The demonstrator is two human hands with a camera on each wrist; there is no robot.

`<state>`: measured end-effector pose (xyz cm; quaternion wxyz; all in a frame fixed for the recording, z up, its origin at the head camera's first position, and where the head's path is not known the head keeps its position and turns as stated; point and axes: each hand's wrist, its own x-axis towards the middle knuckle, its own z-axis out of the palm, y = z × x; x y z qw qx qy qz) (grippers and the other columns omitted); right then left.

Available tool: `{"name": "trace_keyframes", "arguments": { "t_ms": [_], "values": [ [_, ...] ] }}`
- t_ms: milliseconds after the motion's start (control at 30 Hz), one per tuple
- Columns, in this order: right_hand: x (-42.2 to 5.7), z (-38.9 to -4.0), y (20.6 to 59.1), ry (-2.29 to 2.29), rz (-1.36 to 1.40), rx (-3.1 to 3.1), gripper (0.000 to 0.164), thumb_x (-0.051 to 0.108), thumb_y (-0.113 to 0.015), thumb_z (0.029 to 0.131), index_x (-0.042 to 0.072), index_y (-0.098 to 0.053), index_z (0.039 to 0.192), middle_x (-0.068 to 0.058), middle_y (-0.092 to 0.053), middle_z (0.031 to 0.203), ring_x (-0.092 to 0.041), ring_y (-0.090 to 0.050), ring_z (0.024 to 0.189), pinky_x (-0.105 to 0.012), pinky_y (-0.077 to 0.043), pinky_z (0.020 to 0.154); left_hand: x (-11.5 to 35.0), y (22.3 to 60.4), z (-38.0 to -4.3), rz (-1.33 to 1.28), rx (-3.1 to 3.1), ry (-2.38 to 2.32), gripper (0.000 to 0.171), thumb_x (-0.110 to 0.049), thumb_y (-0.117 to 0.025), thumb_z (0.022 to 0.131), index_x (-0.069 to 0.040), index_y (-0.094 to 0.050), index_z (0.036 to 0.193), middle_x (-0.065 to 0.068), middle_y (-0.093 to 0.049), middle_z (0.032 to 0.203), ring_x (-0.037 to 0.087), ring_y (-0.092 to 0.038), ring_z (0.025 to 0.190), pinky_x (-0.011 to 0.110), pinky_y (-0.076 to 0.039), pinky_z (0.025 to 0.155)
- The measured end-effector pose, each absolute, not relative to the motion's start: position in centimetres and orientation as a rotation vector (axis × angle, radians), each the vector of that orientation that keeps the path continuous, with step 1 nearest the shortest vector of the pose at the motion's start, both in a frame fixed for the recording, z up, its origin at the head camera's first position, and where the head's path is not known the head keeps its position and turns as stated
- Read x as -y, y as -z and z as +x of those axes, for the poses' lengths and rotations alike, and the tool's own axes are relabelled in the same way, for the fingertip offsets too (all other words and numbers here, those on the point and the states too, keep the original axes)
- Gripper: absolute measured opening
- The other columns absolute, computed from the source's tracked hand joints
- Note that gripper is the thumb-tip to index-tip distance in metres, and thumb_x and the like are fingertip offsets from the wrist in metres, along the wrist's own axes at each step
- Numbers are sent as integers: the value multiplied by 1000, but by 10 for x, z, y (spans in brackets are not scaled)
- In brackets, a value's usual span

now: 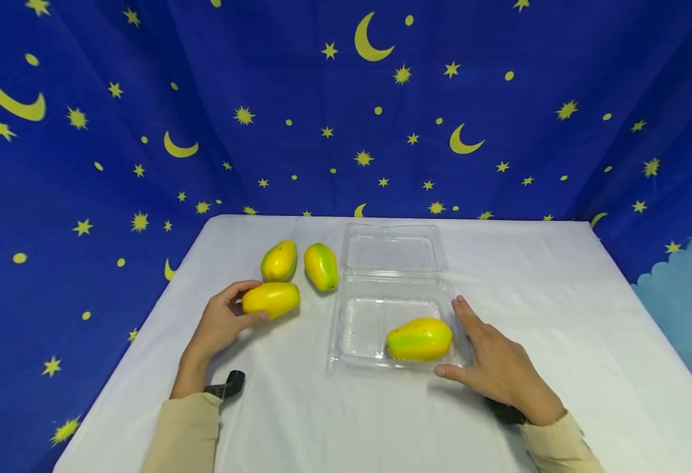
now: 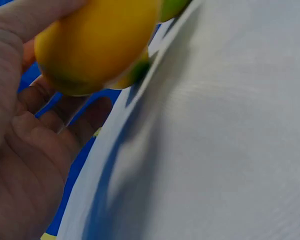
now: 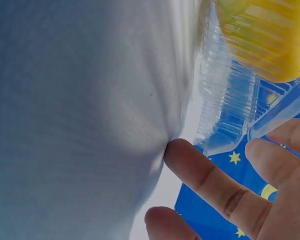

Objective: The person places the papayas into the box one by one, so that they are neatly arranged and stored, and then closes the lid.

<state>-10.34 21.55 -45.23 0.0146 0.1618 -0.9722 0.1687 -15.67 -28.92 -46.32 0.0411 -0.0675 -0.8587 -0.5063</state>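
My left hand (image 1: pixel 220 322) holds a yellow papaya (image 1: pixel 271 299) between thumb and fingers at the left of the table. In the left wrist view the thumb lies along the top of this papaya (image 2: pixel 97 47). A clear plastic clamshell box (image 1: pixel 360 322) lies with its lid folded back, a yellow-green papaya (image 1: pixel 419 339) in the right part of its base. My right hand (image 1: pixel 496 358) is spread at the box's right side, holding nothing. In the right wrist view one fingertip (image 3: pixel 180 150) presses the tablecloth, while others are close to the box wall (image 3: pixel 230 115).
Two more papayas, one rounder (image 1: pixel 279 261) and one green-striped (image 1: pixel 321 267), lie behind the left hand, left of the box. The lid (image 1: pixel 390 253) extends toward the back edge of the white-covered table (image 1: pixel 299 407). A blue star-patterned curtain (image 1: pixel 299 79) stands behind and at the sides.
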Motion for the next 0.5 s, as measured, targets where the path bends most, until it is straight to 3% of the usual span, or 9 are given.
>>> {"name": "trace_keyframes", "arguments": {
  "t_ms": [200,333,500],
  "values": [
    [-215,-104,453,-533,503,3026,119,82,-64,74,18,-14,162,-5,-24,167,-43,-56,129,-62,-53,88,289,461,-153,-257,2413,1716,58,-8,-82,82,-7,-59,135,-2,-62,129,6,-59,113,15,-51,90],
    [-215,-104,453,-540,497,3021,119,81,-65,74,18,-15,162,-6,-25,167,-42,-56,129,-61,-53,89,288,457,-151,-270,2363,1736,57,-4,-81,83,-5,-58,135,-7,-62,127,6,-59,114,14,-51,90],
    [-216,-103,452,-543,483,3027,118,81,-64,75,18,-15,162,-6,-24,167,-44,-54,131,-62,-51,93,283,453,-151,-304,2336,1759,57,-2,-79,84,-3,-56,136,-3,-61,131,7,-59,118,15,-51,92]
  ]
}}
